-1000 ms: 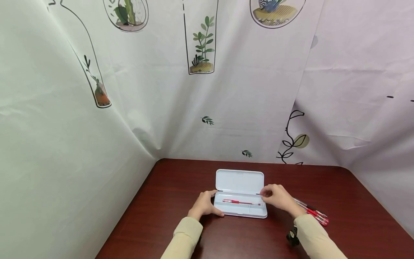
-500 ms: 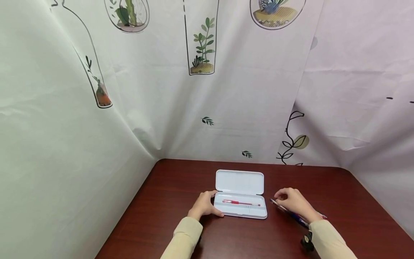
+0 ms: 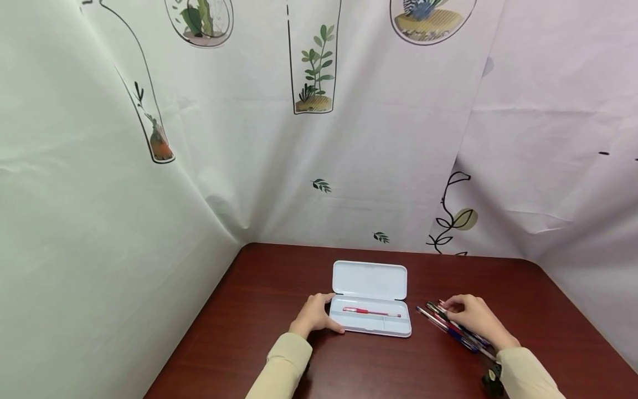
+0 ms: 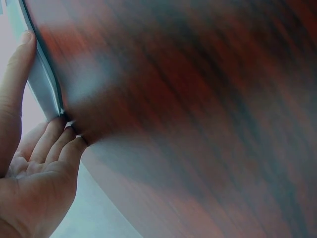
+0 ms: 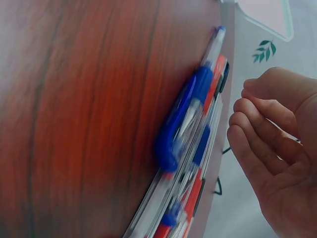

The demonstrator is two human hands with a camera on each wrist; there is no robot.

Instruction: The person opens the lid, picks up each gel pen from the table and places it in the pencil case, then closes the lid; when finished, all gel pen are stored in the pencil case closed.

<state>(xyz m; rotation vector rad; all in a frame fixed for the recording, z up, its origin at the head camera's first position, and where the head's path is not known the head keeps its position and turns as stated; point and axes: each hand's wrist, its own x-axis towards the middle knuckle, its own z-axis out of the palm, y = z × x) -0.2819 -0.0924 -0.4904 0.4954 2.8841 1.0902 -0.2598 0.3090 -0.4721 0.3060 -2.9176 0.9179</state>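
A pale pencil case lies on the table, its lid raised behind it. Inside is a red pen. My left hand holds the case's left end, thumb along the front edge and fingers at the rear corner near the hinge; the left wrist view shows that thumb against the side. To the right of the case, my right hand is over a bunch of pens. In the right wrist view its fingers are bent toward the thumb beside a blue-clip pen, with nothing seen between them.
The brown wooden table ends at the back against a hanging white cloth printed with plants. More cloth stands along the left and right sides. A dark wrist device is under the right sleeve.
My right hand has moved from the case's right end rightward to the pens. Pens its hand and arm covered now show more fully. The left hand, the case and the red pen stay put.
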